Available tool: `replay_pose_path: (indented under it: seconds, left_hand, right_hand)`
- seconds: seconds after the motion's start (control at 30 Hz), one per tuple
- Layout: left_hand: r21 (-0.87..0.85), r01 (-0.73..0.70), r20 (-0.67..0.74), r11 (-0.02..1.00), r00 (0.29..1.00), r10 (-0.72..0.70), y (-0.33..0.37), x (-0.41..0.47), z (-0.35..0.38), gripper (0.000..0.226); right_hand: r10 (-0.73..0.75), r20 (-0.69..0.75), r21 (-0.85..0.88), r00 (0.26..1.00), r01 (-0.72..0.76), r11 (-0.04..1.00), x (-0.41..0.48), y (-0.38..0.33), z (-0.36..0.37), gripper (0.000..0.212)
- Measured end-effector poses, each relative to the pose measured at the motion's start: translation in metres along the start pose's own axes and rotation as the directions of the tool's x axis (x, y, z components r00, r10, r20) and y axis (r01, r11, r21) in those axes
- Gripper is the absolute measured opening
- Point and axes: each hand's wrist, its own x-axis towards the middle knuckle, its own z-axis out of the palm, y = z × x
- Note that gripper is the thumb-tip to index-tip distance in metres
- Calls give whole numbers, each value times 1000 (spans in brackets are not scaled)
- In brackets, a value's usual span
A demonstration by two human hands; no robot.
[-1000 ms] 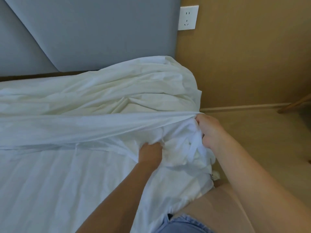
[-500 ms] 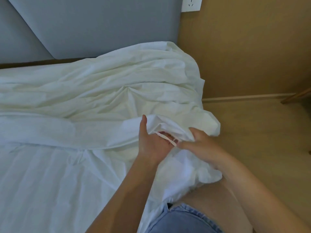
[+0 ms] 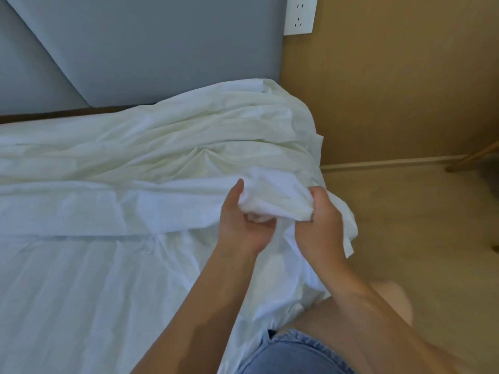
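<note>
Across left and centre of frame, rumpled white duvet cover point(image 3: 189, 147) heaped on bed point(image 3: 81, 306). At centre right, its bunched corner point(image 3: 280, 195) clutched by left grip point(image 3: 243, 230) and right grip point(image 3: 321, 228), fingers of both curled into cloth. Likely to slip loose, or to slide toward floor point(image 3: 405, 225), if tugged unevenly.

The white sheet point(image 3: 189, 147) lay crumpled in soft folds across the head of the bed point(image 3: 81, 292), its bunched corner raised at the bed's right edge, held between the left hand point(image 3: 243, 228) and right hand point(image 3: 321, 225).
</note>
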Motion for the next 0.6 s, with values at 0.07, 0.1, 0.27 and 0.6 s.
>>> replay_pose_path:
  seconds: [0.07,0.1,0.27,0.6]
  left_hand:
    - [-23,121,48,992,992,-119,0,-1,8,45]
    - [-11,121,60,993,991,-120,2,3,13,49]
    - [50,38,250,998,967,-49,20,22,36,27]
    - [206,159,-20,965,987,-158,-3,28,-1,39]
  right_hand:
    - [-50,-7,8,999,50,999,-9,3,-5,14]
    - [-45,59,-27,997,46,999,-14,5,-5,10]
    - [179,44,60,983,-182,982,-16,11,4,36]
    - [100,321,-30,942,-96,995,-21,24,-4,15]
